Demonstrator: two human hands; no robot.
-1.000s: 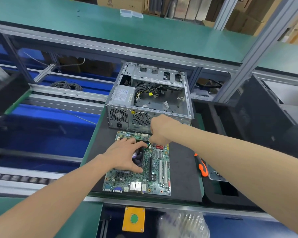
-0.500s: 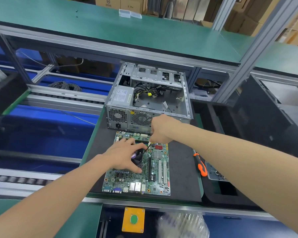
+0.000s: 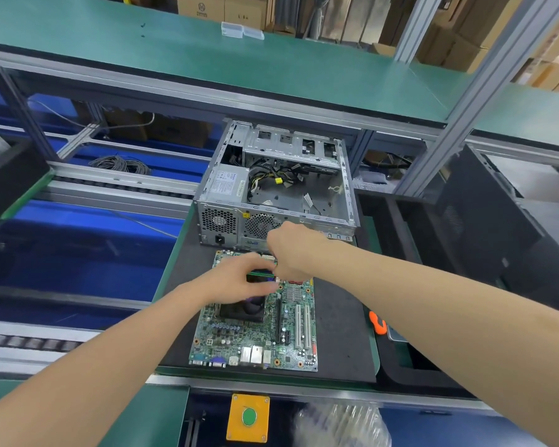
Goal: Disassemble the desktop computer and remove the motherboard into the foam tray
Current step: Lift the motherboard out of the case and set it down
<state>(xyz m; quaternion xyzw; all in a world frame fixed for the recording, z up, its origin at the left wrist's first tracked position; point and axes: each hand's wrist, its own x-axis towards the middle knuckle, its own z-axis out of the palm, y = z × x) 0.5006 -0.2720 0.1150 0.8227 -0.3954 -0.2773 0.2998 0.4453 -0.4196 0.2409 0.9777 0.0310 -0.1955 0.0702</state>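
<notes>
I am looking down at the motherboard (image 3: pixel 255 333) lying flat on the black pad (image 3: pixel 339 333), out of the computer case (image 3: pixel 226 217) and just near of it, ports facing the near edge. I am guessing it is resting here for stripping parts before going to its tray, since a black foam piece (image 3: pixel 400 371) is waiting to the right, but I am not sure which one counts as the tray. The left hand (image 3: pixel 239 279) is lying over the far half of the board, just far of the CPU fan (image 3: pixel 246 309), fingers bent down toward the memory sticks (image 3: pixel 260 273). It is blurred, so I cannot tell whether it is pinching anything or only steadying the board. The right hand (image 3: pixel 291 253) is hovering at the far right end of the sticks, fingers curled tight into a fist. What it is gripping, if anything, is hidden. I am judging both are working the memory slot area. The orange-handled screwdriver (image 3: pixel 377 324) is lying idle at the pad's right edge, within easy reach
</notes>
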